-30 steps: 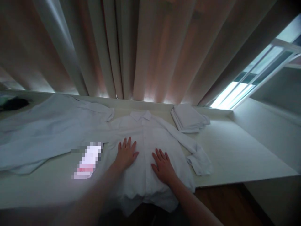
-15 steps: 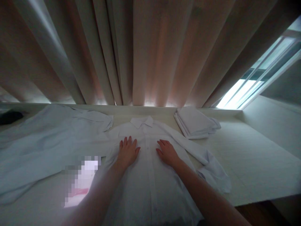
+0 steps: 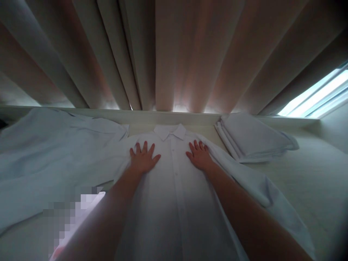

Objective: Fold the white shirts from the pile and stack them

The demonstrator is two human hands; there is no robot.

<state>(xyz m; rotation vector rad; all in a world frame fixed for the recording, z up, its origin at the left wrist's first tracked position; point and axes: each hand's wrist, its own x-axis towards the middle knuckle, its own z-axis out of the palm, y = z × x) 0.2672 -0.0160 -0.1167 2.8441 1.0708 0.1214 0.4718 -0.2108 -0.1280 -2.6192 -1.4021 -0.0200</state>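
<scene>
A white buttoned shirt (image 3: 171,188) lies face up and spread out in the middle, its collar toward the curtain. My left hand (image 3: 143,159) rests flat on the left side of its chest, fingers spread. Flat on the right side of the chest lies my right hand (image 3: 199,154), its fingers apart. Neither hand grips the cloth. The sleeve at the right stretches down toward the lower right corner; the other sleeve is partly hidden among the cloth at the left.
More white clothing (image 3: 59,145) is spread at the left. Folded white garments (image 3: 252,136) are stacked at the back right of the pale surface (image 3: 312,181). Pleated curtains (image 3: 185,54) hang behind. A bright, partly pixelated object (image 3: 78,214) lies beside my left forearm.
Both hands have moved up the shirt toward the collar and a little apart, with their fingers more spread. The view has come closer to the surface.
</scene>
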